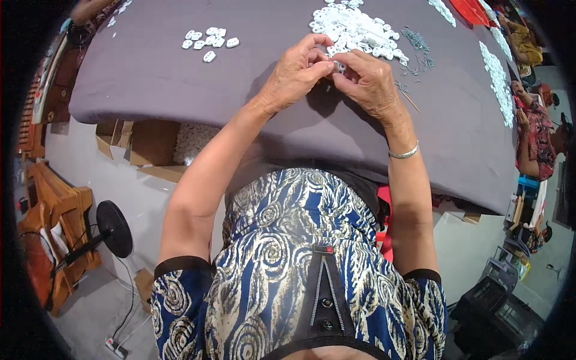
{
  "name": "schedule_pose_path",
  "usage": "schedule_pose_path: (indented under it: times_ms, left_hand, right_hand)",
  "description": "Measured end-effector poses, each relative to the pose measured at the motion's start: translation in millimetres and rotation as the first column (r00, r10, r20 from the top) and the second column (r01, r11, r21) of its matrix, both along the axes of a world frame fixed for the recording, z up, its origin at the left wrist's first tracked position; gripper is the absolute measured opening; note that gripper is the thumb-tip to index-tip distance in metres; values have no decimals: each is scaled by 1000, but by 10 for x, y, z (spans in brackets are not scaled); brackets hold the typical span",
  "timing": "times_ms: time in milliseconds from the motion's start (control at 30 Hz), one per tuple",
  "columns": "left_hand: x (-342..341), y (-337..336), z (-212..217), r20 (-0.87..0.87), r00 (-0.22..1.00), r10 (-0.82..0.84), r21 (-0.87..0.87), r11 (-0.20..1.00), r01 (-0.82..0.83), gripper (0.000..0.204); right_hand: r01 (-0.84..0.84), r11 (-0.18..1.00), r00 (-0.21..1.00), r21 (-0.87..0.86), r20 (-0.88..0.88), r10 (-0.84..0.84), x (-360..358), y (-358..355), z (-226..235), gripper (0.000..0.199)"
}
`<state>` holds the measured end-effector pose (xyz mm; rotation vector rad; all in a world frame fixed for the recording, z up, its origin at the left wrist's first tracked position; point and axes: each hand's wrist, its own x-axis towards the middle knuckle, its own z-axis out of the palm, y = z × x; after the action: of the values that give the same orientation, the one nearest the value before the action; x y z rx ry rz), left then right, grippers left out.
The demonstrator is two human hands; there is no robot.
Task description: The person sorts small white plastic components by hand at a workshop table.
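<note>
Both hands meet above the grey-covered table point(252, 78), in front of a heap of small white plastic pieces point(354, 27) with holes. Between my left hand point(300, 69) and my right hand point(366, 78) a small white plastic piece point(339, 67) shows at the fingertips. The fingers of each hand are closed in a pinch on it, and they hide most of its shape. To the right of the heap lies a scatter of small grey screws point(418, 48). A thin wooden stick point(411, 102) rests beside my right wrist.
Several white pieces point(210, 39) lie apart at the table's left. More white pieces point(497, 84) line the right edge, near a red container point(470, 11). Below the left edge stands an open cardboard box point(153, 143); a black fan point(114, 229) is farther left. People point(537, 135) sit at the right.
</note>
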<state>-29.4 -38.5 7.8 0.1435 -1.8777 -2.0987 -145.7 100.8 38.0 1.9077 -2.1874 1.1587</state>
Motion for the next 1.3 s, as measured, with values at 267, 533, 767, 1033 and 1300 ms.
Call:
schedule_pose_path:
  times_ms: [267,533,767,1033,1300]
  left_hand:
    - [-20,21,-25,-19,998,62,-78,995,-63,38]
    - [-1,30,72,-2,998,65,11,998,-65,30]
    - [28,-45,124,62,998,-20,-74,997,24,34]
    - [37,163,184,-45,985,167,170,973,-157,33]
    - [150,494,251,-41,941,337,409,865,-292,51]
  right_hand:
    - [4,1000,1000,23,28,-5,29,-3,-14,26]
    - [99,986,981,136,-181,-74,85,-13,-11,22]
    - [138,947,979,289,-182,-87,171,-46,-19,20]
    - [85,990,996,115,-33,-82,231,-74,-64,20]
    - [52,998,996,20,71,-54,582,-135,-74,23]
